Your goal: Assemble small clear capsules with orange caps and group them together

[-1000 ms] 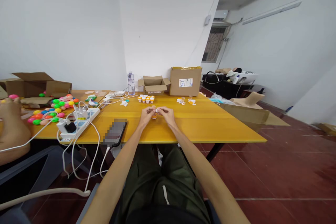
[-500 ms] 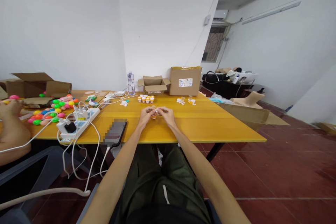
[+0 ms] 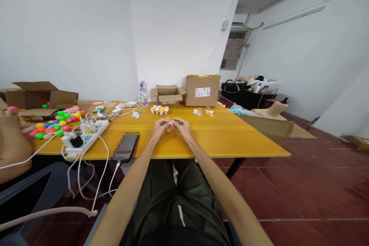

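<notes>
My left hand (image 3: 160, 128) and my right hand (image 3: 182, 127) meet over the yellow table (image 3: 225, 134), fingertips pinched together. Between them is a small white piece (image 3: 172, 123), partly covered by the fingers; its exact kind is too small to make out. Just below the fingertips stands a small clear cup with orange at its bottom (image 3: 168, 130), mostly behind my left fingers. Farther back, several small cups with white and orange tops (image 3: 160, 110) are grouped together. White and orange loose parts (image 3: 210, 113) lie to the right.
An open cardboard box (image 3: 168, 99), a taped carton (image 3: 201, 100) and a water bottle (image 3: 143, 93) line the wall. Left are a phone (image 3: 127, 147), a power strip (image 3: 88, 138) with trailing cables, and coloured balls (image 3: 62, 115). A co-worker's arm (image 3: 14, 146) rests at far left.
The view has shifted slightly. Both hands stay together over the cup, with only small finger movement around the white piece.
</notes>
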